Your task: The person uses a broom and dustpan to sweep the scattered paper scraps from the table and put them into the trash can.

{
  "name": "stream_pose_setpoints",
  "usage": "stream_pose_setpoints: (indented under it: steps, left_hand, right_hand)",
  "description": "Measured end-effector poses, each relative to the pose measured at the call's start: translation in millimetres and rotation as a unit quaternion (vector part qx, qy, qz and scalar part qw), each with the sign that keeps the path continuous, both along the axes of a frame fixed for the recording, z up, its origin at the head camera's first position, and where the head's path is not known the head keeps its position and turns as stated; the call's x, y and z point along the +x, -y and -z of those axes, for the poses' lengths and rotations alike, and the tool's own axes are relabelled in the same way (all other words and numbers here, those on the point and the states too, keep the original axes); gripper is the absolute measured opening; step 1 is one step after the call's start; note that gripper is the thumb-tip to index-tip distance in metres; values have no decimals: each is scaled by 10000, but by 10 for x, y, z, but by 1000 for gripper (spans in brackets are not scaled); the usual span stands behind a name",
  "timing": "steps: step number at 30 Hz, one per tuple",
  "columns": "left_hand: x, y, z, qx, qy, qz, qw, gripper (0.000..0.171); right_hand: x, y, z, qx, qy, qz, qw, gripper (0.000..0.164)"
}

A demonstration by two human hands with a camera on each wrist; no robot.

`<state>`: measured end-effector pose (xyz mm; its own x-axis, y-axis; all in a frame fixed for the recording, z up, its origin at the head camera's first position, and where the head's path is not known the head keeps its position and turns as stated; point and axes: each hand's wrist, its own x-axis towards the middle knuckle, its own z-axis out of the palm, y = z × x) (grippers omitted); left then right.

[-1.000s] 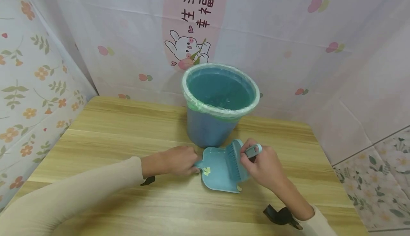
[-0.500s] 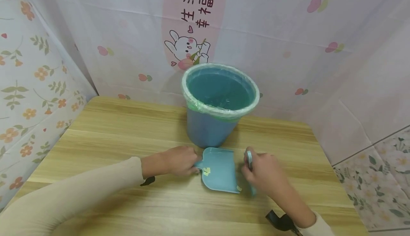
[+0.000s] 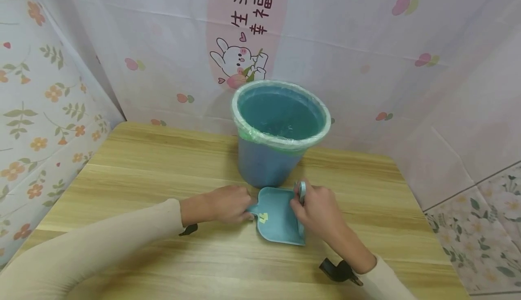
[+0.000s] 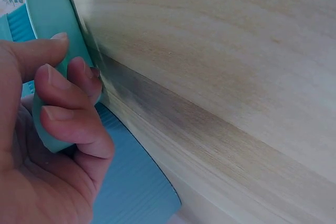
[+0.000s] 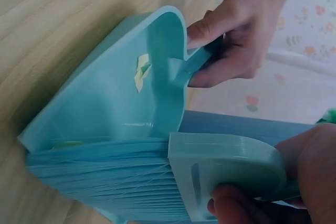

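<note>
My left hand [image 3: 233, 204] grips the short handle of a light blue dustpan [image 3: 278, 227], which lies flat on the wooden table. Yellow paper scraps [image 3: 263, 218] sit in the pan close to its handle. In the right wrist view another yellowish scrap [image 5: 68, 144] shows beside the bristles near the pan's front edge. My right hand [image 3: 319, 207] holds a matching hand brush [image 5: 226, 163] by its handle. The brush's bristles [image 5: 105, 174] lie at the open front edge of the pan. In the left wrist view my curled fingers [image 4: 73, 124] wrap the dustpan handle.
Behind the dustpan stands a blue bin [image 3: 264, 162] with a clear plastic liner folded over its rim. The table [image 3: 175, 254] has a wood-grain top. Printed curtains [image 3: 163, 55] hang behind it and at the sides.
My right hand lifted the brush from the pan to the right of its edge, then brought it back left to the front edge. The left hand and dustpan stayed put.
</note>
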<state>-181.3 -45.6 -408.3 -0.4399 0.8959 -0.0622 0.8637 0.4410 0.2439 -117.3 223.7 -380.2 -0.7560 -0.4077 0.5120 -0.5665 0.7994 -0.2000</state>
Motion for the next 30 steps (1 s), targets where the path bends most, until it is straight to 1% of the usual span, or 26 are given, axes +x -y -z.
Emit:
stream_pose_setpoints:
  steps: [4,7,10,13,16,19,21,25,27,30]
  left_hand:
    - [1,-6,1,-49,-55,-26,10000,23]
    - [3,-9,4,-57,-48,-46,10000,22]
    - [7,-11,1,-24,-33,-59,10000,22]
    - [11,-15,-6,-37,-82,-46,9999,21]
    - [16,-21,-14,-79,-128,-25,9999,21]
    - [18,-25,-18,-111,-207,24,9997,21]
    - [20,-27,-23,-159,-252,42,9995,22]
    - [21,-22,-18,-325,-382,50,9987,23]
    - [19,-21,-14,-427,-406,13,9983,24]
    - [21,-21,-9,-531,-464,-29,9975,24]
  right_hand:
    - [-37,35,1,-207,-21,-42,9998,21]
    - [-58,67,-2,-345,-44,-79,9994,16]
    - [-79,108,-6,-478,43,-84,9988,12]
    - [-101,142,-6,-684,283,-119,9972,9]
    - [-112,150,-5,-987,610,-168,9931,9]
    - [-106,122,-9,-1254,766,-163,9890,10]
    - [-92,84,-19,-1392,726,-136,9875,10]
    - [-54,-30,-74,-1542,482,10,9869,13]
    - [-32,-101,-115,-1577,377,140,9867,14]
    - [3,-223,-169,-1566,306,446,9862,15]
